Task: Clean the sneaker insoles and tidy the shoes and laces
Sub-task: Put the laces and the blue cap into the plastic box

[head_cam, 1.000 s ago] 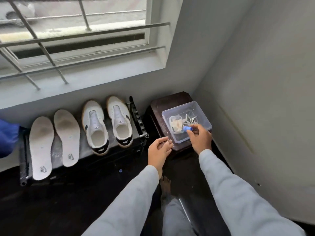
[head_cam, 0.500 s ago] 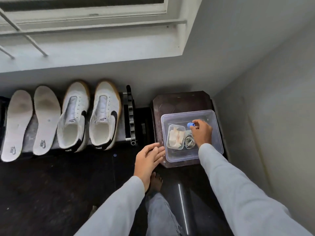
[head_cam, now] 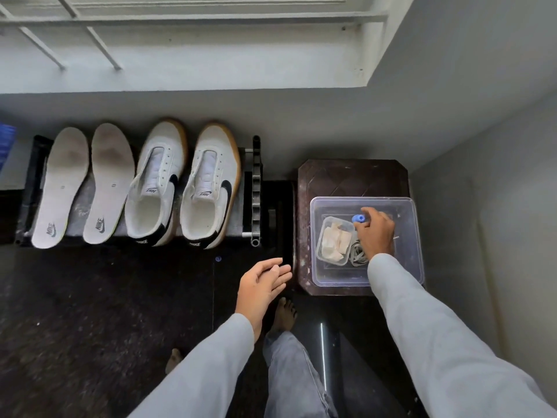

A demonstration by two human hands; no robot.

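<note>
Two white insoles lie side by side on a dark low rack, with two white sneakers without laces to their right. On a dark stool stands a clear plastic box. Inside it are a small tub of cloth and coiled white laces. My right hand is inside the box, fingers closed around a small blue-tipped object. My left hand hovers open left of the stool, holding nothing.
A grey wall runs behind the rack, and another wall closes the right side beside the stool. A barred window and sill sit above. The floor is dark; my bare feet stand below the stool. Something blue shows at the far left edge.
My view has tilted down and moved closer. My right hand has moved from the box's near edge deeper into it with the blue-tipped object. My left hand has opened and stayed low.
</note>
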